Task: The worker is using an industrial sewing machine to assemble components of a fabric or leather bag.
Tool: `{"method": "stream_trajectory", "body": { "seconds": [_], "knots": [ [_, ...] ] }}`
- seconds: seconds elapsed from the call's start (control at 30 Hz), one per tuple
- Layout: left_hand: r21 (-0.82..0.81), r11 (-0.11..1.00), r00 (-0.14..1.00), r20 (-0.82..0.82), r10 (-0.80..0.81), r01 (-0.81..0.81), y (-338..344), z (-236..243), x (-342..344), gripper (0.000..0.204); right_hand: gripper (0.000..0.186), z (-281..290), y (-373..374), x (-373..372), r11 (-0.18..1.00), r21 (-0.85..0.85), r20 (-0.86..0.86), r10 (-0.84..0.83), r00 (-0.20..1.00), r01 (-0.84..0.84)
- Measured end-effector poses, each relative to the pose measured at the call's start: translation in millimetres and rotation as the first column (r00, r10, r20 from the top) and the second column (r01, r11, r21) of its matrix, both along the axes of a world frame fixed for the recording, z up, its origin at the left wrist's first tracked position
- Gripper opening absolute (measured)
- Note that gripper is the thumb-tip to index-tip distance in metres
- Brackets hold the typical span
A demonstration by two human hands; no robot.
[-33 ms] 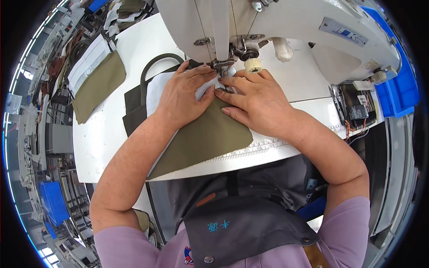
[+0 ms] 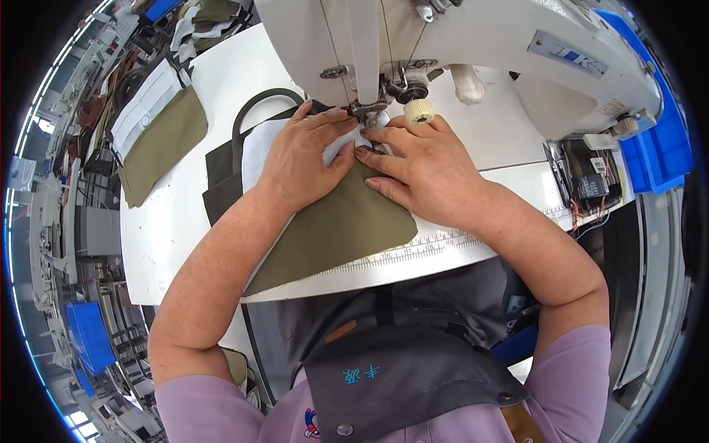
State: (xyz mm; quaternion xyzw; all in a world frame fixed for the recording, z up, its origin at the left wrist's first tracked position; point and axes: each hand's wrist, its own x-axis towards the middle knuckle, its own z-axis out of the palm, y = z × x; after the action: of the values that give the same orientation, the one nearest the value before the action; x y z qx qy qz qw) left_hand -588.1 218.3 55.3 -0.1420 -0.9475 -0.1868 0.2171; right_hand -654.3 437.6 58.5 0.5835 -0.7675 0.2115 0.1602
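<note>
Both hands rest on an olive-green fabric panel (image 2: 332, 225) at the sewing machine's presser foot (image 2: 367, 111). My left hand (image 2: 310, 151) lies over a white layer (image 2: 256, 151) on the panel, its fingers stretched toward the foot and its thumb against the cloth's edge. To the right of the foot, my right hand (image 2: 425, 166) has its fingers spread, their tips touching the cloth close to my left thumb. The hands partly hide the cloth under the needle. A dark strap loop (image 2: 240, 122) and darker green fabric (image 2: 221, 166) show beyond my left hand.
The white sewing machine (image 2: 473, 37) spans the top of the table (image 2: 166, 251). Another olive-and-white piece (image 2: 166, 133) lies at the left. A printed ruler (image 2: 443, 245) runs along the front edge. Tools (image 2: 591, 173) and a blue bin (image 2: 661, 151) stand at the right.
</note>
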Motion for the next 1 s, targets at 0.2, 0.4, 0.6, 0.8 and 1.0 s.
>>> {"method": "stream_trajectory", "body": {
  "seconds": [0.2,0.4,0.6,0.8,1.0],
  "knots": [
    [0.053,0.997,0.998,-0.001,-0.062,0.062,-9,4,-11,0.026,0.033,-1,-5,2,0.999,0.009,0.042,-0.05,0.998,0.05],
    [0.058,0.994,0.995,-0.039,-0.094,0.096,-13,2,-11,0.027,0.032,0,-7,4,0.999,0.01,0.017,-0.05,0.999,0.05],
    [0.084,0.99,0.994,-0.021,-0.109,0.111,-14,2,-16,0.025,0.031,0,-7,3,0.998,0.016,0.025,-0.058,0.998,0.058],
    [0.01,0.997,0.997,-0.02,-0.074,0.075,-13,6,-9,0.025,0.031,-2,-5,-1,0.999,-0.02,0.018,-0.027,0.999,0.027],
    [-0.38,0.918,0.971,-0.152,-0.186,0.116,11,22,22,0.023,0.025,-1,-1,-10,0.999,-0.032,0.133,0.014,0.991,-0.01]
  ]
}}
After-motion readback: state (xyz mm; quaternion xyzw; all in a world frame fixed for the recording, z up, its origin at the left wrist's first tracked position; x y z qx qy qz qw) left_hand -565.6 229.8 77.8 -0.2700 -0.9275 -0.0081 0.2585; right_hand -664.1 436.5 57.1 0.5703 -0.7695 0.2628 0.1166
